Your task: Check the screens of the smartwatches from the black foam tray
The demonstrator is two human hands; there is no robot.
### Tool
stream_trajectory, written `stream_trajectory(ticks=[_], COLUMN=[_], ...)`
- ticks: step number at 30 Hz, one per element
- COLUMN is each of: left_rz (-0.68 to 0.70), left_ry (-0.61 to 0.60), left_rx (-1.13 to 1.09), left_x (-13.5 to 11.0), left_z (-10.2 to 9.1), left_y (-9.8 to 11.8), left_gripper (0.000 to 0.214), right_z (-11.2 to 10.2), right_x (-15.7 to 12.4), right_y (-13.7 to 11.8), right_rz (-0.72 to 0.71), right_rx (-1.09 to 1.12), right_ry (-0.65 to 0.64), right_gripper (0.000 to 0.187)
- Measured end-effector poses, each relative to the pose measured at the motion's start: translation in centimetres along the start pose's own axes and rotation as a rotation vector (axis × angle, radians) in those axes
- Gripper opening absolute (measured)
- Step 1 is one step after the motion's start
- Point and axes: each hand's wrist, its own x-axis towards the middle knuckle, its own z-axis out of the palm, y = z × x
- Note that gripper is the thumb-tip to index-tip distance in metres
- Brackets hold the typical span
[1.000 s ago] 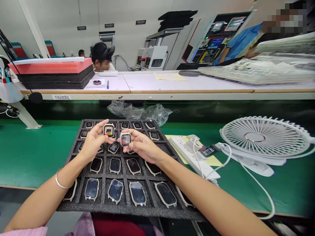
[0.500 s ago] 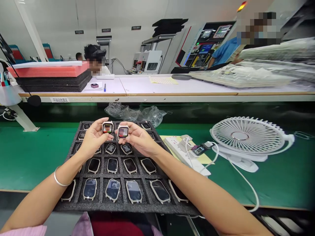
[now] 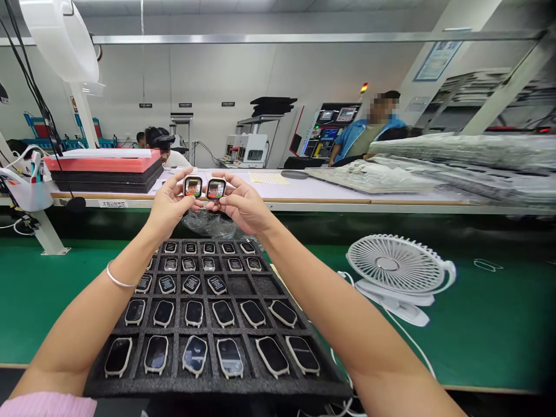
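Note:
My left hand (image 3: 172, 202) pinches a smartwatch case (image 3: 193, 186) whose lit screen faces me. Beside it, my right hand (image 3: 243, 200) grips a second watch case (image 3: 216, 189), its screen also lit with a coloured picture. Both are held up side by side, close together, in front of the shelf edge. Below them lies a black foam tray (image 3: 186, 385) divided into compartments. Most compartments hold a watch case without a strap, such as a dark-screened one (image 3: 230, 357) in the front row. Rows farther back show white text on their screens. Two compartments in the middle row at right hold no watch.
A white fan (image 3: 386, 264) stands on the green bench (image 3: 490, 324) at right, its cable running forward. Behind the tray, clear plastic bags (image 3: 207, 225) lie beneath a shelf (image 3: 313, 206). Foam sheets (image 3: 104, 174) and wrapped trays (image 3: 456, 168) are stacked on it. Two people are beyond.
Both hands have risen with the two watch cases, from over the tray's back rows up to the shelf edge. My view has tilted upward, showing more of the room.

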Motion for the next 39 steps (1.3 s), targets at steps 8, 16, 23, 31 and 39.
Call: stream_trajectory(ticks=[8,16,23,31,39], left_rz=[0.044,0.03,-0.009,0.004,-0.001], left_ry=[0.018,0.037,0.041,0.055,0.054], left_rx=[0.02,0.019,0.018,0.04,0.022], left_x=[1.1,1.0,0.7,1.0,0.8], left_z=[0.1,0.1,0.0,-0.1,-0.4], left_y=[0.5,0.0,-0.3,-0.6,-1.0], left_gripper=[0.068,0.071,0.073,0.073,0.073], right_z=[0.2,0.0,-0.3,-0.5,-0.5], right_x=[1.4,1.4,1.4,1.6,1.6], right_y=[-1.0,-0.4,0.4,0.6,1.0], right_rz=[-0.029,-0.023,-0.01,-0.028,-0.025], right_rx=[-0.051,-0.01,0.024,0.052,0.038], right_ry=[0.007,-0.001,-0.009,-0.022,-0.015], right_gripper=[0.051,0.052,0.052,0.052,0.052])
